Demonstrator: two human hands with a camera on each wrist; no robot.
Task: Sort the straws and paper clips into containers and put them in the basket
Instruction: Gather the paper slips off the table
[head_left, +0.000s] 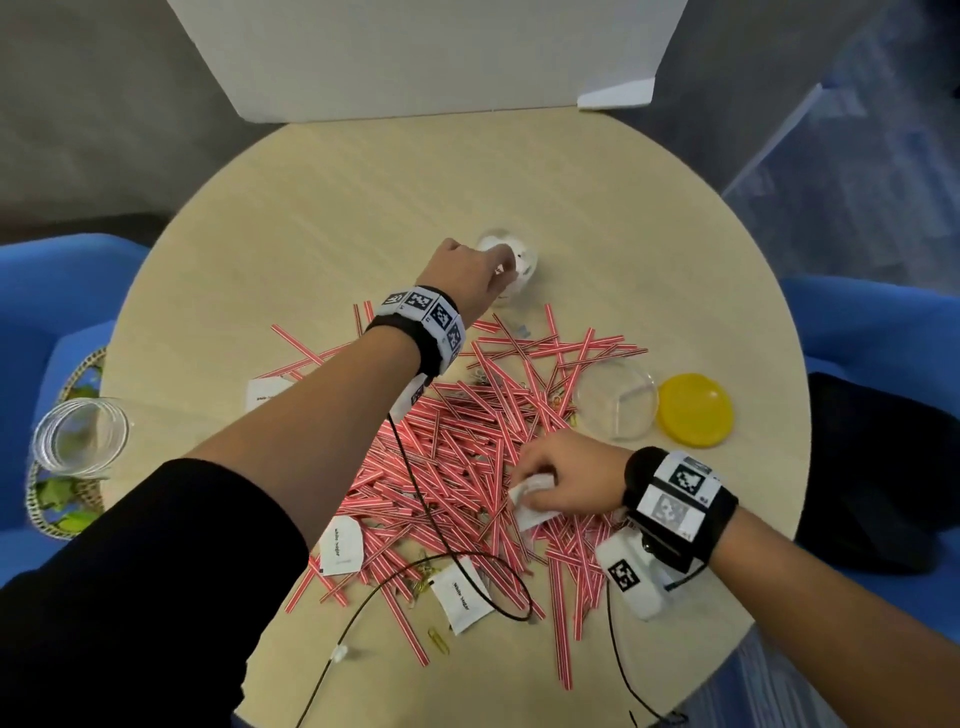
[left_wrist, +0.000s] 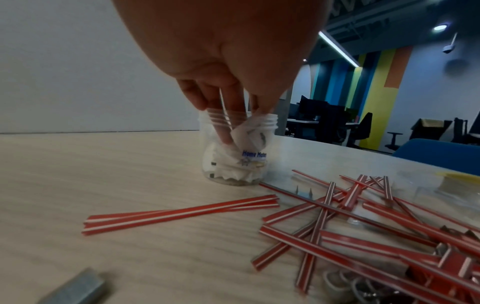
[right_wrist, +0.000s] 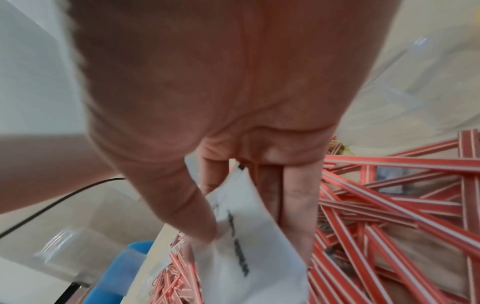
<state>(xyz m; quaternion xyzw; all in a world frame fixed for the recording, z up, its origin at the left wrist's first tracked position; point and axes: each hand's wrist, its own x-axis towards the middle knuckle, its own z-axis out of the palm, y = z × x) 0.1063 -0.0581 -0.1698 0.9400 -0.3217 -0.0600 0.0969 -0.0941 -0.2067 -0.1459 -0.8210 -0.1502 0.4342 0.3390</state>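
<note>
Nearest the person, at the edge of the round wooden bench (head_left: 597, 208), a gold paper clip (head_left: 439, 640) lies alone, just outside the big heap of red-and-white striped straws (head_left: 457, 467) that serves as the landmark here. Two white sugar sachets (head_left: 462, 592) lie on the near fringe of that heap, with a few more gold clips between them and a black cable looping over the straws.

On the heap's near right side, the right hand (head_left: 566, 486) is curled around a white sachet (right_wrist: 241, 236), thumb and fingers pinching it just above the straws; the wrist view is blurred, so the printing on it cannot be read.

Left of the heap, past the bench edge, a woven basket (head_left: 78, 374) sits on a blue seat and holds an empty clear jar (head_left: 78, 436). Right of the heap stand an open clear round container (head_left: 615, 400) and, touching it on its far side from the straws, a yellow lid (head_left: 696, 410). Another sachet (head_left: 267, 392) lies at the heap's left fringe, partly under the left forearm.

Beyond the heap, the left hand (head_left: 467, 273) reaches down into the mouth of a small clear jar (left_wrist: 236, 152) that stands upright on the bench, its fingers (left_wrist: 226, 115) pinching a white sachet inside; the jar already holds several crumpled white sachets. A few stray straws lie just beside the jar. Behind the bench stands a white board (head_left: 415, 52).
</note>
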